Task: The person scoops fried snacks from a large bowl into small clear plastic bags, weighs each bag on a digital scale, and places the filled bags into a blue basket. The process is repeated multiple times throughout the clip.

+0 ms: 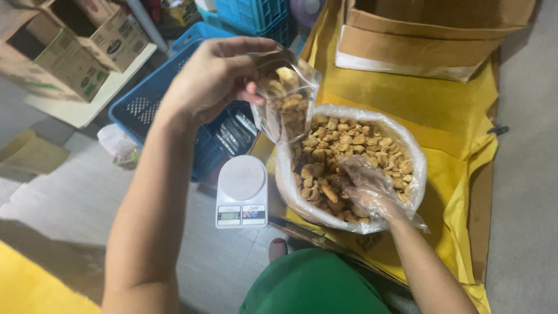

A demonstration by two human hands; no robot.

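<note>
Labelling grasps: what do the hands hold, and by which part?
Left hand pinches the clear pouch at its open top edge. Gloved right hand is down in the snacks; whether it grips any cannot be told.

A scale [242,191] sits left of the snack-filled bowl [407,148], crate [152,96] behind it.

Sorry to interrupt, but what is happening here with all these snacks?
A person is bagging fried snack pieces by hand. The left hand holds a small clear pouch, partly filled, open above a big plastic-lined tub of snack pieces. The right hand, in a thin clear glove, is down among the pieces. A white kitchen scale sits on the floor beside the tub, with nothing on it.
</note>
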